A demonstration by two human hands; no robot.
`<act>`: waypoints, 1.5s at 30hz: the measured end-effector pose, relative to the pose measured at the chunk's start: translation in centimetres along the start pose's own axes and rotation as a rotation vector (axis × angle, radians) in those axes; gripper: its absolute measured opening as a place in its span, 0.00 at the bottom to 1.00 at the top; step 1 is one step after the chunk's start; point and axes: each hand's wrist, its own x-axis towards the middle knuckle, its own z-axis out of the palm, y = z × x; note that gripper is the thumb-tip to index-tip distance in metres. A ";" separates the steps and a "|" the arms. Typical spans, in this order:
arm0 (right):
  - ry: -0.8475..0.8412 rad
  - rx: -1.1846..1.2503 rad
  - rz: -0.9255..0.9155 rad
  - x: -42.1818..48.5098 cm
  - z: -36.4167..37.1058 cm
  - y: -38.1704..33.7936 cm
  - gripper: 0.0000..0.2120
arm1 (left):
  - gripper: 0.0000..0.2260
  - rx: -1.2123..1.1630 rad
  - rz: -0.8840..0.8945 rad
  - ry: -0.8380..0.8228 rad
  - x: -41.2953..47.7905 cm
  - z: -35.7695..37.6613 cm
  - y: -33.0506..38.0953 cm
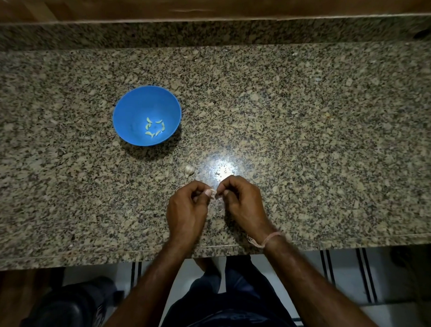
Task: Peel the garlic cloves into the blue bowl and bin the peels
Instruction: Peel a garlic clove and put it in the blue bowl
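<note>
A blue bowl (134,110) stands on the granite counter, left of centre, with several peeled cloves (154,127) in its bottom. A piece of garlic bulb (189,170) lies on the counter between the bowl and my hands. My left hand (186,208) and my right hand (240,201) meet near the counter's front edge, both pinching one small garlic clove (213,194) between thumbs and fingertips. Bits of pale peel (217,209) lie on the counter under my hands.
The granite counter (306,135) runs the full width, with a raised granite ledge and wood behind it. Below the front edge a dark bin (65,313) stands on the floor at lower left. My legs show at bottom centre.
</note>
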 end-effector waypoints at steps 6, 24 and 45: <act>0.005 0.235 0.100 0.3 0.2 -0.8 0.03 | 0.04 -0.186 -0.109 -0.083 0.1 0.0 0.2; -0.038 0.330 0.096 0.0 0.1 -0.5 0.08 | 0.09 -0.401 -0.188 -0.238 0.3 -0.3 0.4; 0.069 0.263 0.055 -0.1 0.1 -0.4 0.04 | 0.01 -0.285 -0.106 -0.102 0.5 -0.1 0.6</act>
